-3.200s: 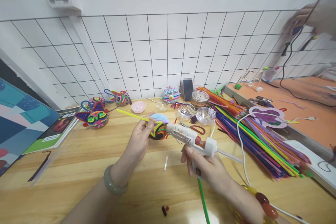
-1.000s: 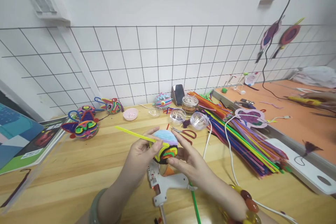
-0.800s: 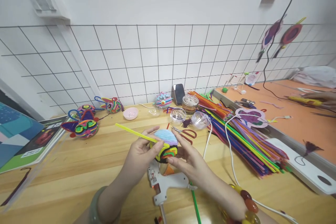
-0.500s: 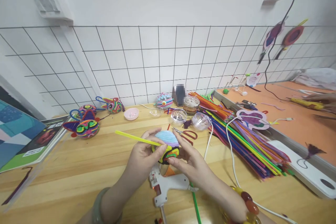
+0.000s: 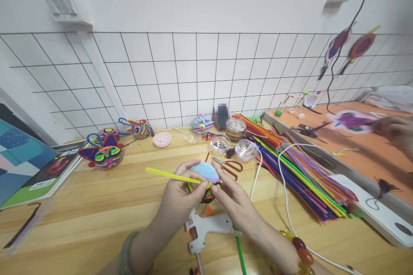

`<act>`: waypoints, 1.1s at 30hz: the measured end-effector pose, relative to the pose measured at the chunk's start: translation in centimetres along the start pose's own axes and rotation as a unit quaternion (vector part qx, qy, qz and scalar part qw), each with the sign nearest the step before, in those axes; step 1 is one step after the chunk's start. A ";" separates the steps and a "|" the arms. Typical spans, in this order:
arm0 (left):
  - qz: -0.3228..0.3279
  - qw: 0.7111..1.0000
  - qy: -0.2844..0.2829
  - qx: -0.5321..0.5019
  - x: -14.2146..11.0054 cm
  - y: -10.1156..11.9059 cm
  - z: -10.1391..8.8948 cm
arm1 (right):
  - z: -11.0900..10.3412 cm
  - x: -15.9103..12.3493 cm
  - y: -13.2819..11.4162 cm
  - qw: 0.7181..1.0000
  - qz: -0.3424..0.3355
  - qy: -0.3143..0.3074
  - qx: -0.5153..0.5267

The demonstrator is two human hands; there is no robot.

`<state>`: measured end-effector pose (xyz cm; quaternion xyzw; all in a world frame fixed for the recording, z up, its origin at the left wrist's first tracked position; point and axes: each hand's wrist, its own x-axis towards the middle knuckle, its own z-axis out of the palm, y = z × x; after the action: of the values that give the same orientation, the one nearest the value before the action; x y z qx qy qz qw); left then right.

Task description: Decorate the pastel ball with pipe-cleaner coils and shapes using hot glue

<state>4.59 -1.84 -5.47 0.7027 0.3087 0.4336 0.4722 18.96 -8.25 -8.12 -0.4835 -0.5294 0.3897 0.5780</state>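
Between my hands is a small ball craft (image 5: 205, 172), covered in light blue and purple pipe cleaner on top and in black, orange and green strips lower down. My left hand (image 5: 183, 187) wraps its near left side and pinches a yellow pipe cleaner (image 5: 171, 175), whose free end sticks out to the left. On the other side, my right hand (image 5: 234, 195) grips the ball, its thumb tip pressing by the yellow strip. Fingers hide much of the ball. Just below lies a white hot glue gun (image 5: 209, 227) on the table.
Red-handled scissors (image 5: 230, 166) and clear plastic half-shells (image 5: 247, 149) lie beyond my hands. A pipe cleaner bundle (image 5: 300, 176), white cable and power strip (image 5: 371, 210) occupy the right. Finished ball crafts (image 5: 108, 156) stand left. Another person's hand (image 5: 395, 131) is at the orange table.
My right thumb has moved up onto the yellow strip, beside my left thumb. The other person's hand has lifted the purple cloud-shaped piece from near the bundle and no longer holds the yellow tool.
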 end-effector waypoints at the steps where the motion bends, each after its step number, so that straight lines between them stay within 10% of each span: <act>1: 0.001 1.000 0.000 0.004 0.0 -0.1 0.1 | 0.0 0.0 0.0 1.000 -0.002 0.001 0.000; 33: -0.009 1.000 -0.002 0.008 -0.5 0.8 0.2 | -0.3 0.4 -1.1 0.992 0.077 0.037 0.088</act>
<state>4.53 -2.60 -4.96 0.7046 0.3178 0.4254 0.4708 19.24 -8.17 -6.97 -0.4840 -0.4324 0.4600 0.6059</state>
